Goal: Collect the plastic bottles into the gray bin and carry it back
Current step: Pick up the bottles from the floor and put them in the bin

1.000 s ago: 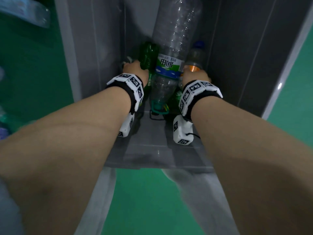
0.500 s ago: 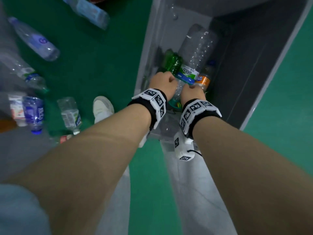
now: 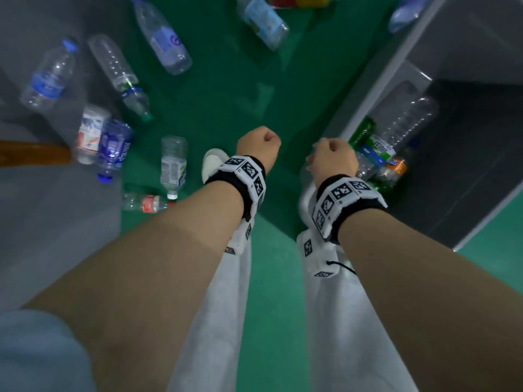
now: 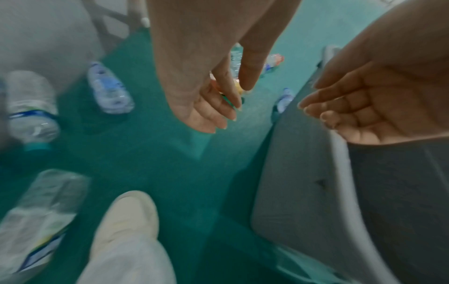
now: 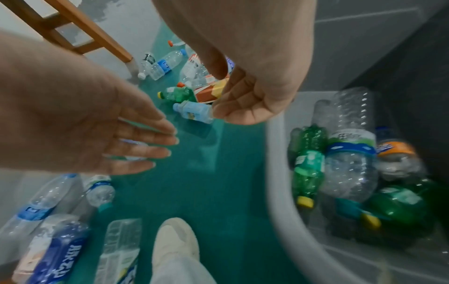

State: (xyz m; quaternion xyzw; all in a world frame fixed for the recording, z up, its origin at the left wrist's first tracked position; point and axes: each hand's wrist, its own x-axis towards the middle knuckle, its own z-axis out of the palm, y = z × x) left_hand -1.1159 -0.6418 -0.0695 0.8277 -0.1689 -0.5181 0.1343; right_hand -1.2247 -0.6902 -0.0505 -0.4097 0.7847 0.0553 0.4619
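Observation:
The gray bin (image 3: 467, 52) stands at the right on the green floor. Inside it lie a large clear bottle (image 3: 407, 120), a green bottle (image 3: 362, 131) and an orange-labelled bottle (image 3: 396, 168). My left hand (image 3: 259, 142) hangs over the floor, left of the bin, and holds nothing. My right hand (image 3: 334, 155) hovers above the bin's near left rim (image 5: 274, 153), also holding nothing. The wrist views show the fingers of my left hand (image 4: 218, 107) and right hand (image 5: 233, 107) loosely curled. Several plastic bottles lie on the floor, among them a clear one (image 3: 164, 43) and a blue-labelled one (image 3: 114, 148).
More loose bottles lie at the left (image 3: 48, 77), (image 3: 173, 165), (image 3: 147, 203) and at the top (image 3: 263, 21). A brown wooden bar (image 3: 34, 152) juts in from the left edge. My white shoe (image 3: 212, 162) stands beside the bottles.
Both hands have come up out of the bin and moved left, letting go of the bottles there. The view has swung left to the bottles on the floor.

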